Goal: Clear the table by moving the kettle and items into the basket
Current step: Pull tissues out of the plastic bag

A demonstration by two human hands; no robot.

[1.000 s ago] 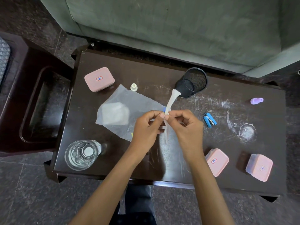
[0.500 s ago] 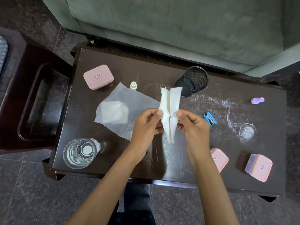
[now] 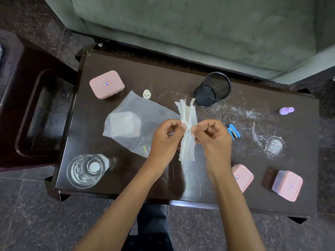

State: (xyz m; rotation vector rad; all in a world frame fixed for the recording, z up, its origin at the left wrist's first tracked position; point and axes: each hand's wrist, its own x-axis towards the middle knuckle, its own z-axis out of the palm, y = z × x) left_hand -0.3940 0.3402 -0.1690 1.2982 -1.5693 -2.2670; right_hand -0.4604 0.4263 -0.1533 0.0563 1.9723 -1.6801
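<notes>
Both hands, left (image 3: 165, 137) and right (image 3: 211, 137), pinch a limp, featherlight tissue (image 3: 187, 131) mid-length above the surface (image 3: 181, 78); likely tears easily.

A grey-green upholstered sofa (image 3: 199, 29) stood beyond the dark wooden table (image 3: 126, 185). Dark speckled stone floor tiles (image 3: 32, 218) lay below, with a dark wooden side stand (image 3: 20, 98) left.

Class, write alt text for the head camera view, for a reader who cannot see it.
Two hands, left hand and right hand, pinch a folded white tissue above a dark scratched table. Around them lie three pink boxes, a tipped black mesh cup, a glass jug, a plastic bag and a blue stapler.
</notes>
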